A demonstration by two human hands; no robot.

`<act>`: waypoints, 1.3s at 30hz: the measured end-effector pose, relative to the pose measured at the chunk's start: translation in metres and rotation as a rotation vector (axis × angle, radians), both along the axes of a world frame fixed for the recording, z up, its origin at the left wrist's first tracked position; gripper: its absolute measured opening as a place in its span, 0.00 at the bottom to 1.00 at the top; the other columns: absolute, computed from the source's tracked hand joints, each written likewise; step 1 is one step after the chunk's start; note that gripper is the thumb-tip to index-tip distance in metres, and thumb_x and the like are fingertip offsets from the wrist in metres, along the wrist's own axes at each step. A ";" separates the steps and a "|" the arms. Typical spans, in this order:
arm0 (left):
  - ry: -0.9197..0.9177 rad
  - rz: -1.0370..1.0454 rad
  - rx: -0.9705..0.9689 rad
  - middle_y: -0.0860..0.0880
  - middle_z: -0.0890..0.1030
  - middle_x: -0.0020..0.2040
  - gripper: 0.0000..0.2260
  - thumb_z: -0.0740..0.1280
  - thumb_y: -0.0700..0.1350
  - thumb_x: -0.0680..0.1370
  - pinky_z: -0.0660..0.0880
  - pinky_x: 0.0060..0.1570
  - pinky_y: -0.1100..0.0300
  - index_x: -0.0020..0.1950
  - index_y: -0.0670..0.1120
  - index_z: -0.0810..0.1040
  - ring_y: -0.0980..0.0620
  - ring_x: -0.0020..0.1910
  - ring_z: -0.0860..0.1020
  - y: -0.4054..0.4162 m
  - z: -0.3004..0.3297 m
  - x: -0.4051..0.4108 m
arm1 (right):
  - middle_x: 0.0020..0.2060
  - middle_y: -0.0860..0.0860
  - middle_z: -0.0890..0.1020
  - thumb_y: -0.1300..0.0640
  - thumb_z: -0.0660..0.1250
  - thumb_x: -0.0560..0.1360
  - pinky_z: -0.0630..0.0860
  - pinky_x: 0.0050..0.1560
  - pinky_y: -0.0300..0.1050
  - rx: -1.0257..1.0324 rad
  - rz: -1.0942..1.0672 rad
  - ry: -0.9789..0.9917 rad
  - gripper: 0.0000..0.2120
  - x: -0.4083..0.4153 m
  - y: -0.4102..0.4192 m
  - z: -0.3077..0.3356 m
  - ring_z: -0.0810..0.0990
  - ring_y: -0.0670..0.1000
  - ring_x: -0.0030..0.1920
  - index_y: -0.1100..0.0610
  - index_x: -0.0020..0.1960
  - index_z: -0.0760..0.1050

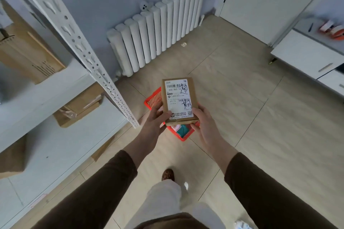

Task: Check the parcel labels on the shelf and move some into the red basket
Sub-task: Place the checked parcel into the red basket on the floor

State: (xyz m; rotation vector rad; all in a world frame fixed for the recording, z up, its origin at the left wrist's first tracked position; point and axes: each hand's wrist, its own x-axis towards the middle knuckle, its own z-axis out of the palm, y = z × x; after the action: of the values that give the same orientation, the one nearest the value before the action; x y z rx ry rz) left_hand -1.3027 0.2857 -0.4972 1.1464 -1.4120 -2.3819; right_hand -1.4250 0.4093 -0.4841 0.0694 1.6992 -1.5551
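Observation:
Both hands hold a small brown cardboard parcel (178,98) in front of me, its white label with barcodes and black handwriting facing up. My left hand (155,120) grips its lower left corner and my right hand (203,123) its lower right edge. Directly below the parcel, on the floor, stands the red basket (153,99), mostly hidden by the parcel; something teal and pink lies inside it. The white metal shelf (61,96) stands at my left with several brown parcels on its levels.
A white radiator (158,28) lines the far wall. To the right is a white cabinet (307,55) with tape rolls on top, and a white door (270,2) behind it. A shelf upright (78,39) slants close to the basket. Tiled floor lies open on the right.

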 end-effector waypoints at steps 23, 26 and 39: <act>-0.294 0.367 0.301 0.50 0.82 0.65 0.20 0.68 0.44 0.83 0.79 0.52 0.59 0.74 0.57 0.71 0.52 0.60 0.81 0.034 -0.224 -0.262 | 0.57 0.50 0.85 0.54 0.60 0.85 0.82 0.47 0.44 0.274 0.554 0.101 0.15 -0.294 -0.029 -0.226 0.86 0.51 0.53 0.52 0.70 0.74; -0.325 0.393 0.304 0.52 0.84 0.58 0.22 0.66 0.44 0.84 0.81 0.42 0.65 0.78 0.55 0.69 0.56 0.51 0.83 0.043 -0.279 -0.277 | 0.56 0.51 0.83 0.58 0.61 0.84 0.78 0.41 0.36 0.334 0.514 0.106 0.14 -0.303 -0.028 -0.277 0.83 0.46 0.49 0.55 0.69 0.72; -0.432 0.327 0.262 0.49 0.83 0.60 0.24 0.65 0.48 0.85 0.79 0.66 0.46 0.81 0.53 0.65 0.45 0.61 0.82 0.027 -0.530 -0.291 | 0.64 0.51 0.81 0.56 0.60 0.85 0.85 0.55 0.52 0.542 0.680 0.165 0.19 -0.319 -0.061 -0.528 0.84 0.55 0.57 0.49 0.75 0.69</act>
State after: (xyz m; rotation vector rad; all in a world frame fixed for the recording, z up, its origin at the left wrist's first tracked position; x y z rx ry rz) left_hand -1.5940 0.3128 -1.0272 1.8843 -0.9169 -2.2114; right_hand -1.7444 0.3486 -1.0120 -0.3351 1.9560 -0.5998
